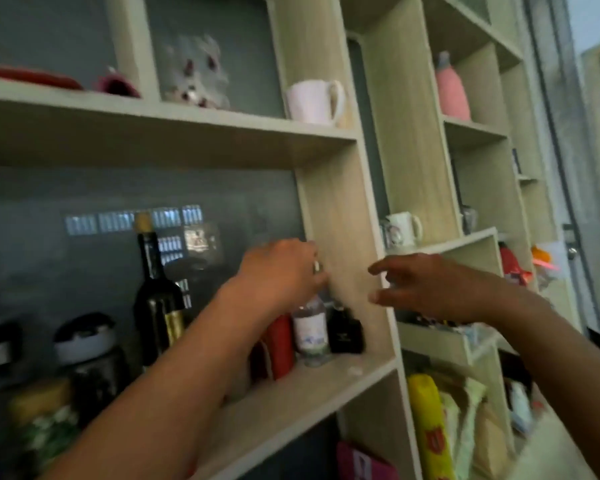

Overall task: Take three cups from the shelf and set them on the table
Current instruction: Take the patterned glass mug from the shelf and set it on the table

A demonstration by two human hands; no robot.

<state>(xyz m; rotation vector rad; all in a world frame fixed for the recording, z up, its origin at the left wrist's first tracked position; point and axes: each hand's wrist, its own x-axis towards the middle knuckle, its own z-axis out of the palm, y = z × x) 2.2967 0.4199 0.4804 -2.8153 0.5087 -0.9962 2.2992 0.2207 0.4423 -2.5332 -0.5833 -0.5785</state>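
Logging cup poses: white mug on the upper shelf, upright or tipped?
Upright: the white mug stands on its base on the upper shelf, handle to the right.

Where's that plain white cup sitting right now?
The white cup stands upright on the upper shelf, in the compartment's right corner against the wooden divider, above both hands.

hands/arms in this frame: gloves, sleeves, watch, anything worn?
Both are bare. The left hand and right hand wear no gloves, and no watch or wristband shows. Both forearms are uncovered up to the frame edge, so no sleeve is visible. The picture is too blurred to rule out rings.
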